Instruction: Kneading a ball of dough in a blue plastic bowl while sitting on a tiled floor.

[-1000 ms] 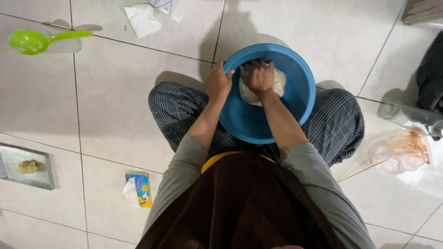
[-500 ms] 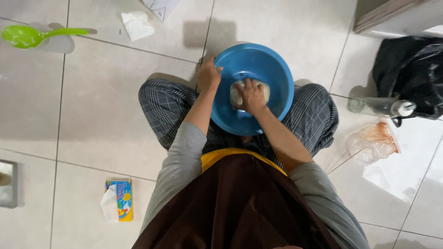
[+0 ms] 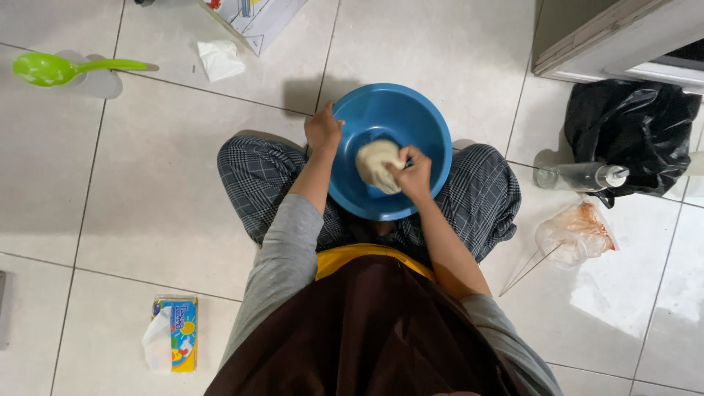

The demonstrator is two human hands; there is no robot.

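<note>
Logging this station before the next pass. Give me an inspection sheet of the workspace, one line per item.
Surface: pale tiled floor, person sits on it with legs folded.
Job's things: blue bowl in the lap, with a pale lump of dough inside.
Clutter: green ladle, crumpled tissue, tissue packet, clear bottle on its side, clear plastic bag with reddish residue, thin sticks.
Grips: left hand on the bowl's rim; right hand closed on the dough.
Cables: nothing seen.
Surroundings: black bag, printed cardboard at the top edge, a furniture base top right.
</note>
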